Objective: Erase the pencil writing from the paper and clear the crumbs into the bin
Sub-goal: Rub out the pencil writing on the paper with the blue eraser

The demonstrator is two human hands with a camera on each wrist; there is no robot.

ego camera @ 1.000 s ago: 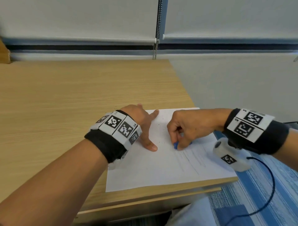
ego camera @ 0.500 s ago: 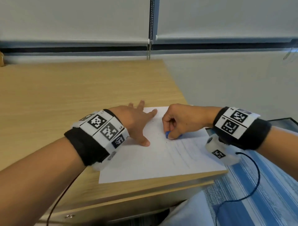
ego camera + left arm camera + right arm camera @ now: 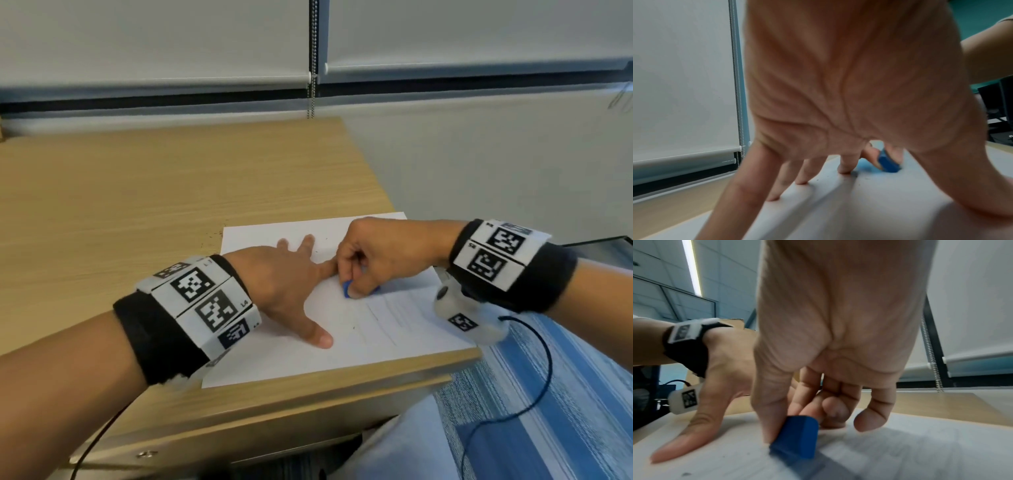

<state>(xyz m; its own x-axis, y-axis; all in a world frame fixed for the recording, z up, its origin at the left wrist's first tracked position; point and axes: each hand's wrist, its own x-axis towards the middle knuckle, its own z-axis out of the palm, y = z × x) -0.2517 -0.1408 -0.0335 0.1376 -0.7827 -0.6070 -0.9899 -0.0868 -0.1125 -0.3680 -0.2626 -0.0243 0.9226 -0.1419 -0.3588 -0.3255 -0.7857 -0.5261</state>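
Observation:
A white sheet of paper (image 3: 287,356) lies at the desk's near right corner, with faint pencil lines (image 3: 387,311) on its right part. My left hand (image 3: 291,274) lies spread flat on the paper, fingers straight, pressing it down; its fingertips (image 3: 801,181) touch the sheet. My right hand (image 3: 370,260) pinches a small blue eraser (image 3: 346,289) between thumb and fingers, its lower end against the paper (image 3: 900,451). The eraser (image 3: 797,436) shows clearly in the right wrist view and the eraser (image 3: 888,162) peeks past my left fingers.
Dark eraser crumbs (image 3: 212,236) are scattered on the wooden desk (image 3: 137,205) by the paper's far left corner. The desk's right edge drops to a blue striped carpet (image 3: 548,411). Window blinds (image 3: 154,41) stand behind. No bin is in view.
My right hand with the eraser has shifted up the sheet, away from me, close to my left index finger. The left hand stays pressed on the paper.

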